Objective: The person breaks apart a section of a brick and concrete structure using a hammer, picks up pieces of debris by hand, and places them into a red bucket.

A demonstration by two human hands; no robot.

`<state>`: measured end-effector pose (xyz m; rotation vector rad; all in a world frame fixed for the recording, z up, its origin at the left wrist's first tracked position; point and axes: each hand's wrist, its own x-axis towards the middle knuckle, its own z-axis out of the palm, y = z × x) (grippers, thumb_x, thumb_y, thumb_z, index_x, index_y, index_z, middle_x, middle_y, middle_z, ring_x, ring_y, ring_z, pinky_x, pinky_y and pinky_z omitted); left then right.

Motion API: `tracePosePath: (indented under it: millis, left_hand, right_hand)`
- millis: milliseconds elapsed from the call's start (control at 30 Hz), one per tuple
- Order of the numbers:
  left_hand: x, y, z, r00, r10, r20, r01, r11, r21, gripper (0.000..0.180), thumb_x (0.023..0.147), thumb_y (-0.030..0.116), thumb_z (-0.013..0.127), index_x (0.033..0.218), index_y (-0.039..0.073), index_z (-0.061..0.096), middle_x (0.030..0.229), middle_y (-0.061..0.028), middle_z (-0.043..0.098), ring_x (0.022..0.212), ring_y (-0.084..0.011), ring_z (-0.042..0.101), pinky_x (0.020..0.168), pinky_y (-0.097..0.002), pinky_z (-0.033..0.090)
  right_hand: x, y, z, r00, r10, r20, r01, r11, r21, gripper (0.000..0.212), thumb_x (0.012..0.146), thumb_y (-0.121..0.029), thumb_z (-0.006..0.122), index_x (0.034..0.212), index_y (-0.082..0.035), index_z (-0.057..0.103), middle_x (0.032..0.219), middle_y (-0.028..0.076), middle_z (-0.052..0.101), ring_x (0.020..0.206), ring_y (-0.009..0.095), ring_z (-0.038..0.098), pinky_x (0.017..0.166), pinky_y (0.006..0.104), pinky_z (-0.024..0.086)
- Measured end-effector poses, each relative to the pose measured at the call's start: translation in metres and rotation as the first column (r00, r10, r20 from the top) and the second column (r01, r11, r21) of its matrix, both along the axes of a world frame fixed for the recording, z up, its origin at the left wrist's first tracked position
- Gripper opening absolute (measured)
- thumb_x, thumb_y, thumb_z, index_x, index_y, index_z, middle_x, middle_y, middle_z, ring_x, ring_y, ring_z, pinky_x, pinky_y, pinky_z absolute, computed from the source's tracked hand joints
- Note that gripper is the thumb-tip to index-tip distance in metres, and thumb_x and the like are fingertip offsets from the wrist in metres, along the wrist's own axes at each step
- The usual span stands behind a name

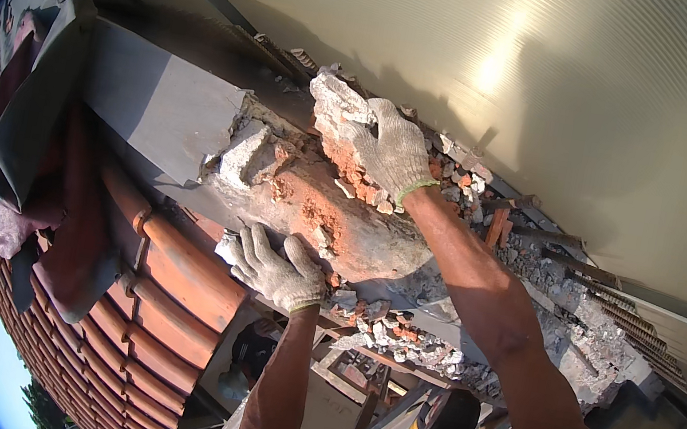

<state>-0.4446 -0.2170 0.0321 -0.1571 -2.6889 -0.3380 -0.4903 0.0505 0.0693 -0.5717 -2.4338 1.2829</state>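
My right hand, in a pale knitted work glove, grips a rough chunk of brick and mortar at the upper side of a broken wall top. The chunk has a whitish crust and crumbly orange brick below. My left hand, gloved alike, lies with its fingers spread against the lower side of the wall, near the tile edge. A small white piece shows at its fingertips; whether they touch it, I cannot tell. Grey flashing covers the wall to the left and ends in a jagged edge.
Loose rubble lies below the wall and more debris behind it. Orange roof tiles slope away at left, with dark cloth over them. Roof framing and an opening lie below. Corrugated translucent sheeting rises behind.
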Motion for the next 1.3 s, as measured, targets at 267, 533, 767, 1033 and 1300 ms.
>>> tracePosePath:
  millis: [267, 533, 767, 1033, 1300]
  left_hand:
    - [-0.004, -0.016, -0.014, 0.987, -0.104, -0.119, 0.102, 0.994, -0.03, 0.068, 0.105, 0.051, 0.054, 0.153, 0.003, 0.058, 0.158, -0.0204, 0.056, 0.158, -0.0448, 0.036, 0.13, -0.0638, 0.022]
    - [0.003, 0.0, -0.008, 0.989, -0.092, -0.117, 0.09, 0.996, -0.025, 0.067, 0.111, 0.054, 0.049, 0.152, 0.002, 0.059, 0.16, -0.027, 0.053, 0.157, -0.0473, 0.035, 0.126, -0.0624, 0.028]
    - [0.002, -0.004, -0.009, 0.99, -0.093, -0.107, 0.094, 0.996, 0.004, 0.069, 0.109, 0.054, 0.052, 0.154, 0.002, 0.057, 0.163, -0.0306, 0.046, 0.158, -0.0474, 0.033, 0.127, -0.0615, 0.027]
    - [0.001, -0.006, -0.018, 0.989, -0.11, -0.097, 0.118, 0.99, 0.077, 0.066, 0.111, 0.051, 0.052, 0.152, 0.001, 0.059, 0.16, -0.0234, 0.054, 0.157, -0.0465, 0.035, 0.127, -0.0614, 0.028]
    - [-0.016, -0.03, -0.032, 0.968, -0.186, -0.168, 0.173, 0.981, -0.089, 0.059, 0.111, 0.039, 0.06, 0.15, -0.004, 0.058, 0.153, -0.0278, 0.054, 0.145, -0.0436, 0.047, 0.121, -0.0573, 0.038]
  right_hand:
    - [0.241, -0.021, -0.048, 0.942, 0.02, 0.335, -0.071, 0.987, 0.142, 0.074, 0.097, -0.035, 0.079, 0.158, -0.008, 0.048, 0.151, 0.023, 0.057, 0.142, 0.044, 0.054, 0.123, 0.0543, 0.04]
    - [0.287, 0.026, -0.059, 0.697, 0.128, 0.705, -0.225, 0.973, 0.046, 0.061, 0.086, -0.033, 0.089, 0.136, -0.007, 0.065, 0.137, 0.022, 0.067, 0.129, 0.043, 0.065, 0.11, 0.0522, 0.052]
    - [0.289, 0.02, -0.046, 0.634, 0.178, 0.753, -0.24, 0.97, -0.027, 0.058, 0.088, -0.036, 0.082, 0.134, -0.005, 0.067, 0.123, 0.02, 0.075, 0.117, 0.033, 0.074, 0.097, 0.0521, 0.059]
    - [0.314, -0.039, -0.036, 0.849, -0.183, 0.495, 0.095, 0.976, 0.196, 0.043, 0.093, -0.041, 0.079, 0.121, -0.011, 0.066, 0.114, 0.012, 0.066, 0.114, 0.034, 0.062, 0.1, 0.0544, 0.048]
    - [0.329, -0.012, -0.061, 0.886, -0.139, 0.442, 0.035, 0.971, 0.235, 0.042, 0.097, -0.043, 0.074, 0.126, -0.014, 0.07, 0.132, 0.014, 0.058, 0.13, 0.036, 0.054, 0.114, 0.0595, 0.04]
